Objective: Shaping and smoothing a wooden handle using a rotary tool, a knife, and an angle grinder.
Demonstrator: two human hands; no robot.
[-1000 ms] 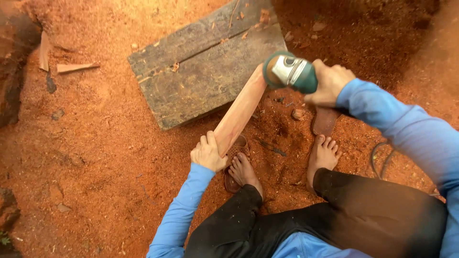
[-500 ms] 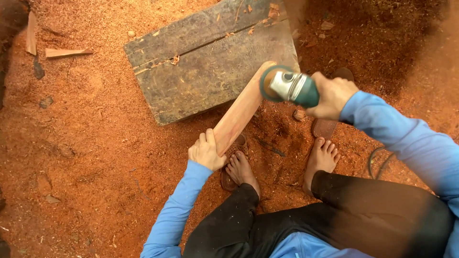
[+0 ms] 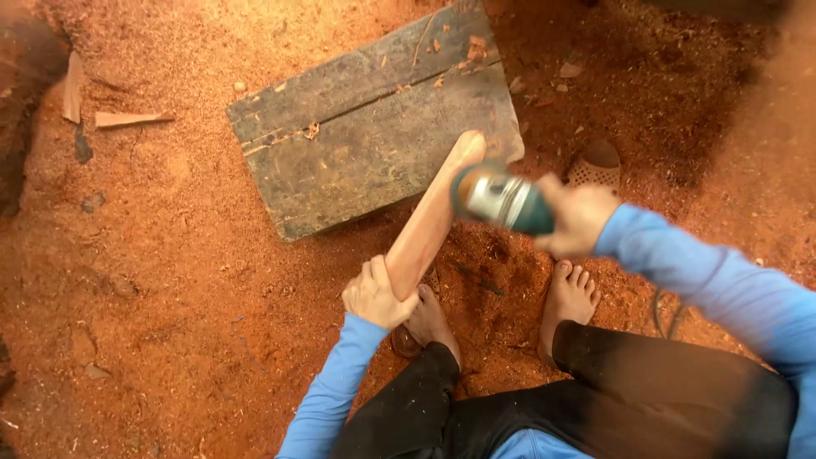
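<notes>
A long, smooth piece of pale reddish wood [image 3: 429, 217], rounded at its far tip, runs as a slanted bar from the person's lap up onto a weathered grey plank block [image 3: 374, 136]. Its long axis climbs from lower left to upper right, and the rounded tip rests on the block's near right corner. The block is a flat, rough rectangle, cracked along its length and dotted with small orange chips.

The left hand [image 3: 374, 297] is clenched around the near end of the wood, just below the block and touching the top of the left foot [image 3: 429, 323]. The right hand [image 3: 578, 217] grips a green and silver power sander [image 3: 501, 200], a stubby cylinder blurred in the picture, held against the wood's right side just below the block's corner.

The ground [image 3: 170, 280] around the block is loose, grainy red sawdust. A right foot [image 3: 569, 297] lies bare on it, right of the wood. A brown perforated sandal [image 3: 595, 161] sits right of the block. Two pale wood slivers [image 3: 127, 119] lie well left of the block.
</notes>
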